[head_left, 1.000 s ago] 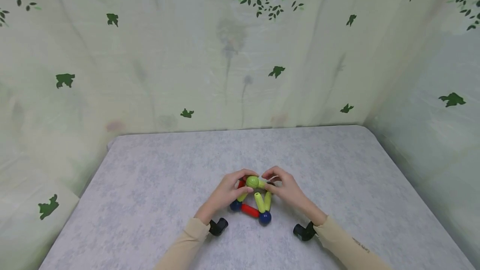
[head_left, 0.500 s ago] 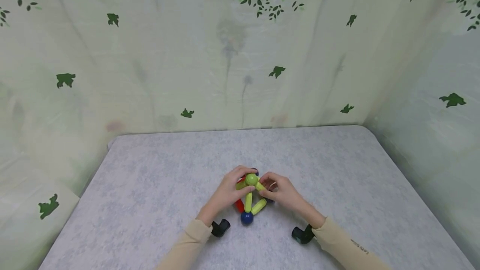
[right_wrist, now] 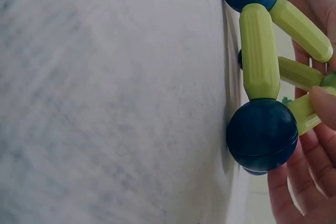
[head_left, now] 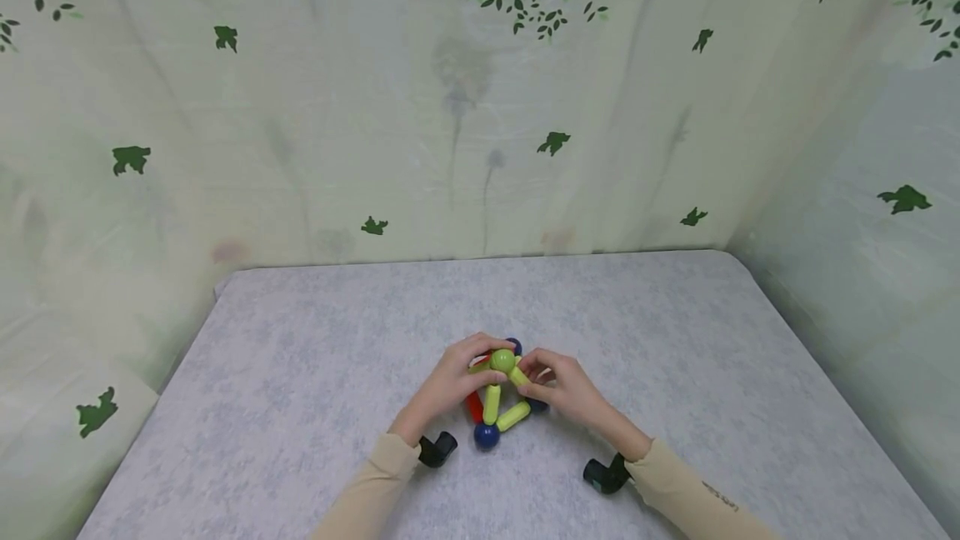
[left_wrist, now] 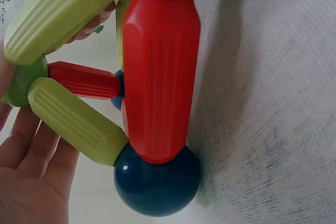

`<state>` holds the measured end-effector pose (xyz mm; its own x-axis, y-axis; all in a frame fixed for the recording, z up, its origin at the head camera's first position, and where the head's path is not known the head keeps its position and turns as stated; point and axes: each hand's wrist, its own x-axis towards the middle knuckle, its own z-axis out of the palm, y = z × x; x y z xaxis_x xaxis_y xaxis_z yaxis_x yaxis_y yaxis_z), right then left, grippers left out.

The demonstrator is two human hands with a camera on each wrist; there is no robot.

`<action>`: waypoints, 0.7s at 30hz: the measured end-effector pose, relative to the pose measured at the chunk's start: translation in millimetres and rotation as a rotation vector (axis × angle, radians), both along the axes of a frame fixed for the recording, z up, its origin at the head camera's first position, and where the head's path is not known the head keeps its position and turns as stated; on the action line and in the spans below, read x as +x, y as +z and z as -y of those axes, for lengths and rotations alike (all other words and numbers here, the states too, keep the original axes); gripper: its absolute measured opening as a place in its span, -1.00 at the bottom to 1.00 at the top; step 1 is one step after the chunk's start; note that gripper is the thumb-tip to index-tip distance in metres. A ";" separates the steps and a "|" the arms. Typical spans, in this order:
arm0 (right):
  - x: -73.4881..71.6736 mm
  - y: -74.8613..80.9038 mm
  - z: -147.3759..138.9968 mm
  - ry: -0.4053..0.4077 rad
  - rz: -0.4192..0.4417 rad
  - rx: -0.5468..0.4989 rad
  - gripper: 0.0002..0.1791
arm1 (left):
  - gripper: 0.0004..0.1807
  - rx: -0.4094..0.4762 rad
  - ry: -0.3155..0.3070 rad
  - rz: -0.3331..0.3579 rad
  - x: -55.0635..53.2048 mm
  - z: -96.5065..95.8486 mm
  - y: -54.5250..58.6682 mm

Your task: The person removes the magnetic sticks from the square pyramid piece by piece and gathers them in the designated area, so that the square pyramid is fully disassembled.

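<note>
On the table stands a pyramid-like frame of magnetic rods and balls. Its top is a green ball [head_left: 502, 361], held between the thumb and fingers of my left hand [head_left: 456, 375]. My right hand [head_left: 564, 380] pinches a yellow-green rod [head_left: 519, 375] that slopes down from that ball. Dark blue balls form the base corners, with one blue ball [head_left: 487, 437] nearest me. A yellow-green rod [head_left: 513, 416] and a red rod [left_wrist: 160, 77] run along the base. From the right wrist view, rods [right_wrist: 260, 51] join the blue balls [right_wrist: 262, 135]. The left hand partly hides the far side.
The grey mottled tabletop [head_left: 315, 373] spreads around the frame. Black wrist cameras [head_left: 437, 449] sit at both cuffs. Behind the table hangs a pale curtain [head_left: 337, 132] with leaf prints.
The frame has turned between my hands: its near blue ball swung left and a far blue ball came into sight. My right hand shifted slightly; the left keeps hold of the green ball.
</note>
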<state>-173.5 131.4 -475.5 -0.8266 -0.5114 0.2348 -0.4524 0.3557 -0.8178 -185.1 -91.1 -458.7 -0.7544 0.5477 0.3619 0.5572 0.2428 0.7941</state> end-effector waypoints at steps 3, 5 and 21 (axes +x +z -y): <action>1.2 0.6 -2.6 0.010 0.022 -0.017 -0.80 | -0.59 0.002 -0.015 0.009 5.0 0.9 14.2; 4.3 5.7 -2.6 0.010 0.022 -0.022 -0.80 | -0.60 0.008 -0.026 0.022 5.5 0.7 15.8; -11.1 13.0 -9.1 -0.006 0.112 -0.088 -0.76 | -0.57 0.047 -0.022 0.085 2.1 2.4 -2.5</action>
<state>-184.6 140.5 -462.5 -0.8533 -0.4876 0.1849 -0.3547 0.2828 -0.8912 -183.0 -93.4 -461.2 -0.7713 0.5488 0.3224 0.4919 0.1927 0.8490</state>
